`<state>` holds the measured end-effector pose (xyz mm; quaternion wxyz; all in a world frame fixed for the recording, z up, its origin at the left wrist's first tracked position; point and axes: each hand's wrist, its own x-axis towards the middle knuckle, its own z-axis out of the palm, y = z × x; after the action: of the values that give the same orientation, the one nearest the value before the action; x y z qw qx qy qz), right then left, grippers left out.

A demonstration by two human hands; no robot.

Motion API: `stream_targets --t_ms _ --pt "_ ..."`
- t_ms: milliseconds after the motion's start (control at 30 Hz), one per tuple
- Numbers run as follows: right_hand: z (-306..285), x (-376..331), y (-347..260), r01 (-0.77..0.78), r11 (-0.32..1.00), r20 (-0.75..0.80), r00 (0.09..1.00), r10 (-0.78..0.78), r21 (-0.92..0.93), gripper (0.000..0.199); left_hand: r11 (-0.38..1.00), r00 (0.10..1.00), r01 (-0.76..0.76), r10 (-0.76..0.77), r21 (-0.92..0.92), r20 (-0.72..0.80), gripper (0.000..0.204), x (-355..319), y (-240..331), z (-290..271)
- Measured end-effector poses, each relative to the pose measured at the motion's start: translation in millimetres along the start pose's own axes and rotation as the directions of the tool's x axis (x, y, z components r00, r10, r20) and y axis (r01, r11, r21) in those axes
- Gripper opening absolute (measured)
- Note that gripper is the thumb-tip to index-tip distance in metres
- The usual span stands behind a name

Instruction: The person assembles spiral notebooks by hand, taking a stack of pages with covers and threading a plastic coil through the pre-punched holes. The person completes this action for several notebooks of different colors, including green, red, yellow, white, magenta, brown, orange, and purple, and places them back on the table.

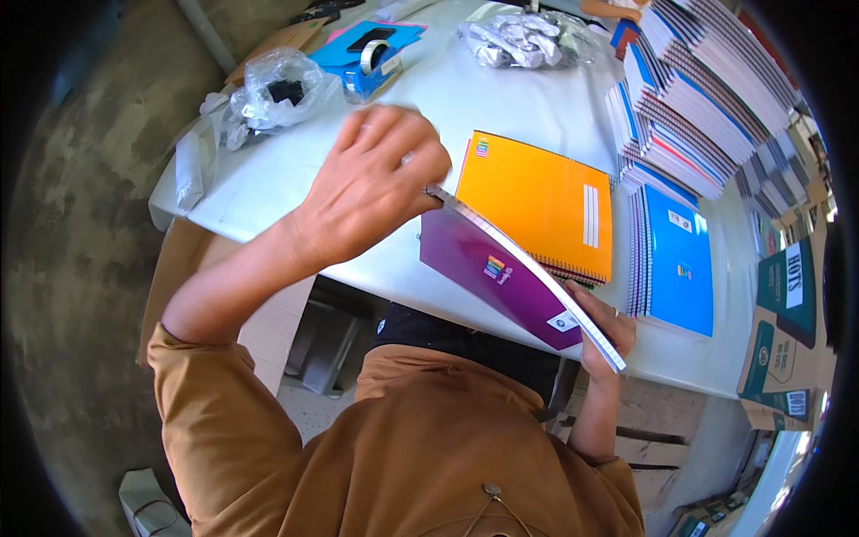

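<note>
Both hands grip a purple notebook, held tilted on edge above the near side of the white table. Left hand is closed on its far corner, right hand clamps the near corner. An orange notebook lies just behind, blue notebook to the right. Risk: corner-only grips could let it slip, or a swing could knock the notebook stacks.

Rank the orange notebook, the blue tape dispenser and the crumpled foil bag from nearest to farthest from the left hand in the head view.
1. Orange notebook: just right of the left hand, flat on the table.
2. Blue tape dispenser: beyond the hand, toward the far edge.
3. Crumpled foil bag: farthest, at the far right.
</note>
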<state>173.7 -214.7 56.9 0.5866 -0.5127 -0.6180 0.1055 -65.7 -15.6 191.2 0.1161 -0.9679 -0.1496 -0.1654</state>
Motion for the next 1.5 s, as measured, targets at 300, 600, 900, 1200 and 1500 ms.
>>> stream_targets --t_ms 300,600,900,1200,1500 --pt "8.3 -7.6 0.1 0.105 0.993 -0.018 0.994 -0.106 -0.045 0.024 0.981 0.751 0.006 0.125 0.195 -0.649 0.117 -48.1 -32.7 125.5" --pt "21.5 -6.5 -8.0 0.12 0.993 -0.061 0.991 -0.121 -0.014 0.021 0.961 0.697 0.101 0.117 0.258 -0.707 0.117 -46.2 -19.1 130.5" --pt "17.9 2.3 -5.0 0.197 0.979 -0.022 0.98 -0.198 -0.048 0.027 0.958 0.54 -0.078 0.272 0.274 -0.796 0.089 -30.4 27.7 133.4" --pt "24.1 2.4 -17.7 0.221 0.975 -0.02 0.975 -0.221 -0.011 0.025 0.988 0.542 -0.005 0.133 0.155 -0.829 0.095 -37.1 40.4 138.3" --pt "22.7 -9.5 -15.7 0.153 0.988 0.018 0.988 -0.153 0.007 0.027 0.994 0.63 -0.063 0.108 0.089 -0.769 0.116 -27.5 13.3 104.4"
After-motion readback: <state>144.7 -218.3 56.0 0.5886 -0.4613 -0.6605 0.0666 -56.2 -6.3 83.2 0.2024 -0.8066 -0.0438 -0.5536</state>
